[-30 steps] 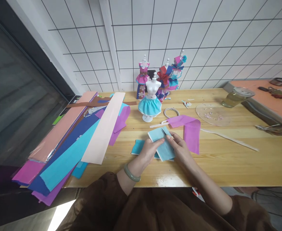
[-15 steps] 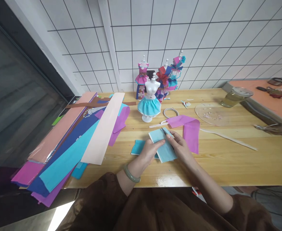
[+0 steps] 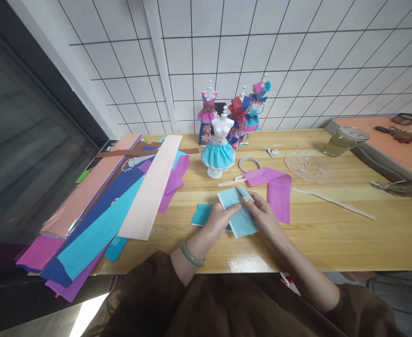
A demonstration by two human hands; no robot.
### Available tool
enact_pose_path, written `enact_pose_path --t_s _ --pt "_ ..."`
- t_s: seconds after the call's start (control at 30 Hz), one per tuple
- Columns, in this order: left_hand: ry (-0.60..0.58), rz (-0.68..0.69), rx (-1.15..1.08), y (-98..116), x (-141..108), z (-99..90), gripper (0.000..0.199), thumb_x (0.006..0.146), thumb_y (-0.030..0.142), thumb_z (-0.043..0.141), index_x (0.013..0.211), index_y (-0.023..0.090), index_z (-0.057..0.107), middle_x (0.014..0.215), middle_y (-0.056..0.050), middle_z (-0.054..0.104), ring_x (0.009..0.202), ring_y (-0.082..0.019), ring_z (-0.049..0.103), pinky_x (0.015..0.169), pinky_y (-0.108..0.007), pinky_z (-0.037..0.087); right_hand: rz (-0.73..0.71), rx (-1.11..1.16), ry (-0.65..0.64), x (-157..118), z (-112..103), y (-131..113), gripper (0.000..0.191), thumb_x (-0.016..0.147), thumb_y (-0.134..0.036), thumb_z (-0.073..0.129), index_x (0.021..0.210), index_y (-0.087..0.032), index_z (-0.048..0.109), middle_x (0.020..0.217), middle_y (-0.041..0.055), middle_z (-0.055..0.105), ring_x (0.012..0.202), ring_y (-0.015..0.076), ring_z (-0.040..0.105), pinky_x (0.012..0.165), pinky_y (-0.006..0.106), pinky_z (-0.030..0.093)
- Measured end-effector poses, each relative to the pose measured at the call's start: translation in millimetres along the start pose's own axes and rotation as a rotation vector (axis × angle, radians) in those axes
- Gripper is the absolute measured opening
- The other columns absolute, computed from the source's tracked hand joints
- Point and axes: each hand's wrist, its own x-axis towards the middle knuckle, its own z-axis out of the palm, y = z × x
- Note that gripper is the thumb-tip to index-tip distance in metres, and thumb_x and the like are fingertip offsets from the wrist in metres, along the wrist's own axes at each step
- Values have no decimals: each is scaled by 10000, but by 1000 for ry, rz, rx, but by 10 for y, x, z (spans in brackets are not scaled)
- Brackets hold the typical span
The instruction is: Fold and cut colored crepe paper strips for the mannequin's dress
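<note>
A light blue piece of fabric (image 3: 243, 221) with pale edges is held over the table between my two hands. My left hand (image 3: 221, 216) grips it from the left, thumb lying across its face. At its upper right edge, my right hand (image 3: 261, 211) pinches a narrow folded-looking strip; its other fingers curl behind and are partly hidden. A second turquoise fabric piece (image 3: 201, 215) lies beneath my left hand. Beyond my hands stands a small white dress form (image 3: 223, 127) wearing a turquoise gathered skirt (image 3: 217, 154). Purple fabric (image 3: 279, 199) lies bent beside my right hand.
Long fabric strips (image 3: 150, 196) in several colours cover the table's left side. Dressed mini mannequins (image 3: 209, 114) stand by the tiled wall. A coil of cord (image 3: 250, 164), a clear round dish (image 3: 310, 167), a white ribbon (image 3: 334, 203) and a lidded cup (image 3: 344, 142) lie rightward.
My right fingertips have shifted very slightly along the fabric's upper right edge. A dark tip seen there before no longer shows. Everything else stays put.
</note>
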Motion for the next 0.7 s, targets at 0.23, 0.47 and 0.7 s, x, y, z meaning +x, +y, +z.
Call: enact_pose_path --t_s 0.23,0.47,0.7 --pt "-17 16 5 6 -10 3 440 650 341 731 1038 152 648 1011 -104 673 879 -246 631 805 -382 467 -13 3 -10 -1 -4 -4 443 686 -551 632 990 -232 578 821 15 660 639 167 580 554 266 431" --pt "-30 19 36 -5 -13 -6 417 669 356 714 1027 153 643 1005 -98 672 838 -224 633 755 -344 478 14 52 14 -27 -8 -9 436 690 -559 622 991 -250 559 724 -8 626 569 148 548 502 254 410" --pt "31 -37 40 1 -20 -19 325 630 330 747 870 132 654 869 -88 685 754 -215 632 724 -356 478 -42 -237 123 -7 -578 -129 583 729 -606 548 1156 -213 490 542 -54 450 410 92 360 391 222 247"
